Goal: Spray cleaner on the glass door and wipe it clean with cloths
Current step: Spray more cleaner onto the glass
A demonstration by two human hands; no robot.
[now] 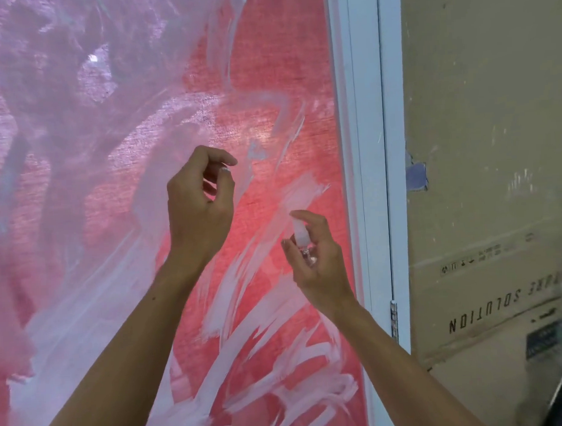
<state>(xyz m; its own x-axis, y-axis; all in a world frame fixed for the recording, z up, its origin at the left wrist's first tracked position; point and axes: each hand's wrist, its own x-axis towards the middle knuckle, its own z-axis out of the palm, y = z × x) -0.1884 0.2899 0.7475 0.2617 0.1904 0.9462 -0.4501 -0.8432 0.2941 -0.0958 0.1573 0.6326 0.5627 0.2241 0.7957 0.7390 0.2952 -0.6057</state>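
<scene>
Head-camera view: a person stood close to the glass door (109, 156), both bare arms raised toward its right edge, where the white frame (367, 144) met a cardboard sheet (479, 139) leaning against the wall. The right hand (317, 259) held a small clear spray bottle (302, 241) upright, fingers wrapped round its body and the forefinger laid over the white pump head, which faced the pane just beside the frame. The left hand (198, 203) hung a little higher and further from the frame, fingers loosely curled with thumb and forefinger nearly meeting; it appeared to hold nothing, and no cloth was in view. White smears (271, 326) streaked the glass from the lower edge up past both hands, thick and brush-like toward the bottom, thinner and hazier toward the upper left, with red fabric showing through from behind. The step in hand looked to be spraying, with wiping still to come. Doing it well would likely mean keeping the nozzle square to the pane and near it, pressing the pump fully, wetting the heaviest streaks near the frame first, and holding the free hand out of the mist. Overspray on the cardboard seemed the chief risk.
</scene>
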